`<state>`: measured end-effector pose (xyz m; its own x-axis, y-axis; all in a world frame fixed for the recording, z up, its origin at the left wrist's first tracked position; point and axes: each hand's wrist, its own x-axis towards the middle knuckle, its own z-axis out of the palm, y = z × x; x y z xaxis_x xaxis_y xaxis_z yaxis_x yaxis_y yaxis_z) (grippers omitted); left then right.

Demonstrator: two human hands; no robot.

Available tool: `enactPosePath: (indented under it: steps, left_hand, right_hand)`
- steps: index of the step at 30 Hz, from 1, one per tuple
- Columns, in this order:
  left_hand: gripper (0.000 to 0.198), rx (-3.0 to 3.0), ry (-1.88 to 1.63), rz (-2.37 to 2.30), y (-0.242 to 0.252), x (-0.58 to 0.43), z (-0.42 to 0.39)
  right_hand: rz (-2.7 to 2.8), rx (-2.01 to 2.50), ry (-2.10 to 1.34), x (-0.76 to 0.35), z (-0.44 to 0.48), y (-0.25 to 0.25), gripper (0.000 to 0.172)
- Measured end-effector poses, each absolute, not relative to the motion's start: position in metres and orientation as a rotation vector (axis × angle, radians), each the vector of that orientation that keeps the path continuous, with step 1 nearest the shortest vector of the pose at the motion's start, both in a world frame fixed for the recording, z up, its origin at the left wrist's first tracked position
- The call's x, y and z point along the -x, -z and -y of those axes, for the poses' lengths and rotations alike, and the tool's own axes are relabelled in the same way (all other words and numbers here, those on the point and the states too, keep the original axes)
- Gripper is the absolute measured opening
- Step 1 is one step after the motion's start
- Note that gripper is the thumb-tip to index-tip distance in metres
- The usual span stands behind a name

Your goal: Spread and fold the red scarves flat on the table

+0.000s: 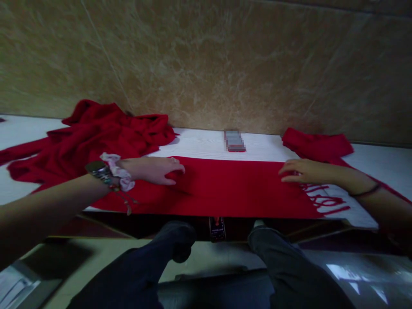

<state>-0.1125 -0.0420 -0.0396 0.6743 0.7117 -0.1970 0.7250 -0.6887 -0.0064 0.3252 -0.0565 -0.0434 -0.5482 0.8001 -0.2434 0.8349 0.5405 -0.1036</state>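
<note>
White table (pixel 199 143) | red fringed scarf (pixel 225 189) flat | left hand (pixel 154 170), right hand (pixel 302 171) on it

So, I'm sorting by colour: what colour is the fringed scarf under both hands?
The scarf is red, fringe included; the head view shows it best.

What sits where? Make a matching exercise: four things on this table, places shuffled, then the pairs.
1 left hand
2 right hand
3 phone
4 crumpled red cloth

a behind the flat scarf, centre
b on the scarf's fringed end
c heaped at the left of the table
d on the scarf, left of middle

Pairs: 1-d, 2-b, 3-a, 4-c
</note>
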Motion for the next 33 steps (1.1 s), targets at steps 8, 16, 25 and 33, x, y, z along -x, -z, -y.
enactPosePath:
  steps: [8,16,25,33]
  left_hand:
    - [0.063,-2.611,0.389,-1.395,0.085,0.093,0.036]
    - [0.064,-2.608,0.284,-1.421,0.089,0.094,-0.008]
    - [0.067,-2.536,0.255,-1.435,0.089,0.09,-0.013]
    - [0.062,-2.715,0.351,-1.296,0.066,0.071,-0.018]
  right_hand:
    - [-2.671,-1.746,-0.009,-0.289,0.049,0.117,0.056]
    - [-2.592,-1.862,-0.008,-0.284,0.008,0.121,0.053]
    - [-2.838,-1.907,-0.104,-0.292,0.007,0.134,0.047]
    - [-2.889,-1.941,-0.344,-0.283,0.012,0.126,0.033]
